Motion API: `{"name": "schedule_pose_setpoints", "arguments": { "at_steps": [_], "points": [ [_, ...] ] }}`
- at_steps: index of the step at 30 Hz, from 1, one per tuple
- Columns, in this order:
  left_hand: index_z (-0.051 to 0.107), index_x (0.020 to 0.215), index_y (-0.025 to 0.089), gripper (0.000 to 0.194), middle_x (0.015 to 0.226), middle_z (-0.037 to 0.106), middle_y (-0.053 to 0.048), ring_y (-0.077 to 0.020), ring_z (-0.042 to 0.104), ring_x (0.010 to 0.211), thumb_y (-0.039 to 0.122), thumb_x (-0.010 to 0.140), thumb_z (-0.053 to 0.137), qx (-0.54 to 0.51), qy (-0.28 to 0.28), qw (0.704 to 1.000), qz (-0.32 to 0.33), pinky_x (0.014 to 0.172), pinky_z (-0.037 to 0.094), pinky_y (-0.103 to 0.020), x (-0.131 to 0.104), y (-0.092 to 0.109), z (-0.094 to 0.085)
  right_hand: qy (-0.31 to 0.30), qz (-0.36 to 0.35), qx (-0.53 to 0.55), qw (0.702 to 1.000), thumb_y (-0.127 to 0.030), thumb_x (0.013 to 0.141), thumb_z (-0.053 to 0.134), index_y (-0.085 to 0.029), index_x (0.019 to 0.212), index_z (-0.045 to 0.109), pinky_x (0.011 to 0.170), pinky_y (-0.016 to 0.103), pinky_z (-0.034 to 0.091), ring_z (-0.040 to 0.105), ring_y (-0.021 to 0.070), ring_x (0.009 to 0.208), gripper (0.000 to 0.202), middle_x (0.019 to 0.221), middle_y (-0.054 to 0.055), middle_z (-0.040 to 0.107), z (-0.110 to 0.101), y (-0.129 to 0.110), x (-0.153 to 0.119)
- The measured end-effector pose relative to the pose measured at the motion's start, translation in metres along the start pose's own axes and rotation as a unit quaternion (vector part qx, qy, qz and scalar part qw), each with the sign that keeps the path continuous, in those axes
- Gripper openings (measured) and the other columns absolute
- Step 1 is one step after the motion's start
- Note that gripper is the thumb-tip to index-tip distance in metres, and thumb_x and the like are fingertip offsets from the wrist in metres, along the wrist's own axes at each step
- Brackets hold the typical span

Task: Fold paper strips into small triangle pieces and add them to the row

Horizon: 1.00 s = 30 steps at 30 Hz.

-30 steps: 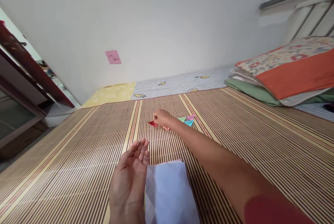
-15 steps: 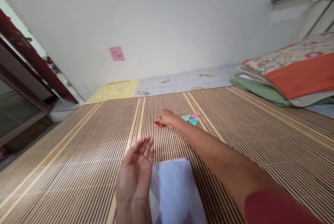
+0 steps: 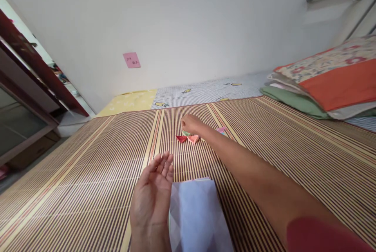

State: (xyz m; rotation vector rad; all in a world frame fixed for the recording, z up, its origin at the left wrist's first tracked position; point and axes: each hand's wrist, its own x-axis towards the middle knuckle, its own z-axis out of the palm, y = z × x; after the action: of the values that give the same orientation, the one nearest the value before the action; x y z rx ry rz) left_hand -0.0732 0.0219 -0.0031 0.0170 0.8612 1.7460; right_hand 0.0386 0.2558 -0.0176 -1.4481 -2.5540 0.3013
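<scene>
Over the far middle of the striped mat, my right hand [image 3: 190, 123] is closed, with a small green folded paper triangle [image 3: 186, 133] at its fingertips. Just in front of it lie a red folded triangle [image 3: 181, 139] and a salmon one [image 3: 193, 139], side by side. A pink folded piece [image 3: 221, 129] shows past my right forearm, which hides others near it. My left hand [image 3: 152, 199] rests palm up with fingers loosely spread, holding nothing. Beside it lies a stack of pale paper sheets [image 3: 198, 215], creased on top.
The striped mat [image 3: 88, 173] covers the bed surface. Behind it is a white wall with a pink note [image 3: 132, 60]. Pillows [image 3: 337, 83] and a green folded cloth [image 3: 296, 101] are piled at right. A dark red door frame [image 3: 55, 76] stands at left.
My right hand has shifted slightly away and right, uncovering the red and salmon triangles. A green triangle now shows under its fingers. My left hand has stayed still.
</scene>
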Motion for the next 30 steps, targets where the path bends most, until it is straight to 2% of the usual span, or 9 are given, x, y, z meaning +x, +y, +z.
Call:
{"name": "schedule_pose_setpoints", "arguments": {
  "at_steps": [4,9,12,15,17,19,23,27,30],
  "points": [
    [0.077,0.084,0.011,0.022,0.107,0.076,-0.017,-0.0249,0.074,0.102,0.01,0.091,0.056,0.003,-0.003,1.0,0.004,0.075,0.062,-0.028,0.001,0.0,-0.001,0.021,-0.002,0.01,1.0,-0.033,0.101,0.066,-0.018,0.13,0.063,0.091,0.046,0.059,0.068,0.0256,0.109,0.032,0.131,0.011,0.065,-0.019,0.007,-0.004],
    [0.077,0.081,0.012,0.021,0.108,0.076,-0.017,-0.0242,0.073,0.103,0.01,0.09,0.057,-0.001,-0.003,1.0,0.012,0.076,0.062,-0.028,0.002,0.005,-0.003,0.034,-0.025,0.053,0.998,-0.033,0.101,0.066,-0.018,0.129,0.064,0.09,0.046,0.06,0.069,0.025,0.107,0.032,0.129,0.01,0.066,-0.015,0.008,-0.019],
    [0.076,0.078,0.012,0.022,0.104,0.077,-0.016,-0.0234,0.073,0.101,0.009,0.089,0.057,-0.002,0.016,0.999,0.033,0.075,0.061,-0.027,0.001,0.013,-0.003,0.059,-0.026,0.088,0.994,-0.033,0.101,0.065,-0.017,0.127,0.065,0.09,0.045,0.059,0.069,0.0245,0.106,0.03,0.127,0.01,0.067,-0.015,0.007,-0.048],
    [0.076,0.078,0.012,0.02,0.099,0.077,-0.013,-0.0218,0.074,0.098,0.01,0.089,0.059,-0.002,0.019,0.997,0.072,0.075,0.06,-0.026,-0.004,0.02,-0.003,0.078,-0.032,0.124,0.989,-0.029,0.102,0.061,-0.015,0.106,0.07,0.088,0.041,0.056,0.069,0.0219,0.098,0.017,0.109,0.007,0.072,-0.017,-0.006,-0.108],
    [0.076,0.077,0.012,0.02,0.097,0.077,-0.011,-0.0209,0.074,0.096,0.011,0.089,0.06,0.004,0.007,0.995,0.101,0.076,0.06,-0.026,-0.011,0.024,-0.003,0.068,-0.06,0.153,0.984,-0.026,0.103,0.057,-0.019,0.092,0.074,0.086,0.033,0.054,0.069,0.0192,0.095,0.021,0.101,0.006,0.074,-0.012,-0.022,-0.162],
    [0.077,0.077,0.012,0.022,0.095,0.078,-0.01,-0.0204,0.074,0.095,0.014,0.091,0.059,0.018,-0.011,0.992,0.124,0.078,0.06,-0.026,-0.019,0.028,-0.003,0.044,-0.095,0.175,0.979,-0.034,0.091,0.075,-0.024,0.098,0.076,0.091,0.031,0.053,0.069,0.0212,0.104,0.012,0.108,0.003,0.076,-0.001,-0.036,-0.217],
    [0.078,0.081,0.014,0.018,0.096,0.079,-0.009,-0.0214,0.075,0.097,0.02,0.09,0.064,0.069,-0.054,0.983,0.162,0.084,0.059,-0.029,-0.04,0.034,-0.01,0.024,-0.051,0.245,0.968,-0.038,0.079,0.086,-0.029,0.125,0.073,0.109,0.041,0.046,0.061,0.0308,0.129,0.049,0.138,0.009,0.068,0.03,-0.045,-0.295],
    [0.078,0.084,0.016,0.01,0.092,0.08,-0.008,-0.0211,0.076,0.09,0.025,0.083,0.074,0.175,-0.063,0.962,0.2,0.076,0.058,-0.027,-0.068,0.027,-0.05,0.017,-0.035,0.225,0.974,-0.034,0.078,0.087,-0.023,0.137,0.067,0.117,0.045,0.04,0.052,0.0333,0.14,0.063,0.148,0.013,0.061,0.046,-0.042,-0.312],
    [0.078,0.083,0.018,0.019,0.09,0.081,-0.009,-0.0262,0.077,0.089,0.031,0.072,0.086,0.24,0.008,0.957,0.162,0.076,0.059,-0.031,-0.097,0.017,-0.116,0.008,-0.059,0.214,0.975,-0.03,0.08,0.086,-0.022,0.141,0.064,0.122,0.046,0.034,0.046,0.0327,0.145,0.065,0.154,0.013,0.055,0.051,-0.049,-0.302]
  ]
}}
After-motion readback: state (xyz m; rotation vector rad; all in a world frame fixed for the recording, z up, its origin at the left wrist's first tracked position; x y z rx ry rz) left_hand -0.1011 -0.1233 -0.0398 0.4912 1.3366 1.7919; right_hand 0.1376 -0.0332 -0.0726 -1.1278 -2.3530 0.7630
